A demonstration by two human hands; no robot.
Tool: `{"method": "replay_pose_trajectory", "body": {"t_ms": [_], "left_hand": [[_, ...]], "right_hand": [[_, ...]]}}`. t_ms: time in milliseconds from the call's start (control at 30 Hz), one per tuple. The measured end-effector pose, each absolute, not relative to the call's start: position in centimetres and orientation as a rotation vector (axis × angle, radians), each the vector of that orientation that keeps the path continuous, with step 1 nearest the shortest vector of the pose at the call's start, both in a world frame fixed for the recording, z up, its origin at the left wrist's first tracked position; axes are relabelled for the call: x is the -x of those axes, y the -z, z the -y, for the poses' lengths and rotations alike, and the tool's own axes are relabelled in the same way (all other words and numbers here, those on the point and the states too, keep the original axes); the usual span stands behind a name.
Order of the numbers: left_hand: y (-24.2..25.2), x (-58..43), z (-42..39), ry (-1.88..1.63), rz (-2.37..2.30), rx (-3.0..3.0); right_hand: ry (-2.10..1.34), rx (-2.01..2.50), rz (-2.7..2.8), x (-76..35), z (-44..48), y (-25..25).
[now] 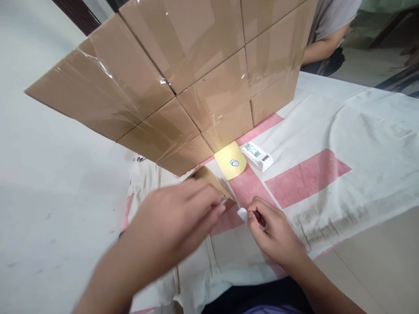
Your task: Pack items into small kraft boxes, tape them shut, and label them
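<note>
My left hand [178,213] is raised over the near part of the table, fingers pinched together. A tiny pale glint shows at its fingertips, too small to name. Beneath and behind those fingers lies a brown cardboard piece [212,181], partly hidden by the hand. Just to the right, my right hand [275,231] is closed, with a small white piece [242,213] sticking out between thumb and forefinger. The two hands are a short gap apart. Beyond them a yellow paper note [225,159] bearing a small blue-outlined drawing lies against the foot of the cardboard panel.
A tall, taped cardboard panel [216,91] stands across the table. Beside the note sits a white device [258,157] with a small display. The red-and-white tablecloth [327,209] is wrinkled. Another person's arm [324,48] shows behind the panel; a white wall [59,183] borders the left.
</note>
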State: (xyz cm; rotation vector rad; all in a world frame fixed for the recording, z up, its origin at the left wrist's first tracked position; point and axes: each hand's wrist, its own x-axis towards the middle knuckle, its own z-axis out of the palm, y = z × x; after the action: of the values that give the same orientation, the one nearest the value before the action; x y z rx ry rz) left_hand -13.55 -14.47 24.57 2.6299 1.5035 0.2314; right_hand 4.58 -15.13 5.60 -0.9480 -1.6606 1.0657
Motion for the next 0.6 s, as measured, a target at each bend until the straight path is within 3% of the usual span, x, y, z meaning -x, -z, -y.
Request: {"method": "replay_pose_trajectory", "body": {"t_ms": [133,267,400,600], "left_hand": [[-25.9,12.9,1.9,0.075,-1.349,-2.178],[-18.4,13.2,-7.5,0.326,-1.118,-1.851],[-11.0,14.4,-10.3,0.512,-1.062,-1.763],[-7.7,15.6,-9.7,0.570,-0.985,-1.816]], "right_hand": [[-1.088,1.054,1.689,-3.6,13.7,-3.7],[-1.095,1.066,1.745,-3.4,13.5,-3.1],[-1.133,1.126,1.746,-3.8,13.4,-3.2],[-1.245,1.208,1.701,-4.0,13.2,-3.0]]}}
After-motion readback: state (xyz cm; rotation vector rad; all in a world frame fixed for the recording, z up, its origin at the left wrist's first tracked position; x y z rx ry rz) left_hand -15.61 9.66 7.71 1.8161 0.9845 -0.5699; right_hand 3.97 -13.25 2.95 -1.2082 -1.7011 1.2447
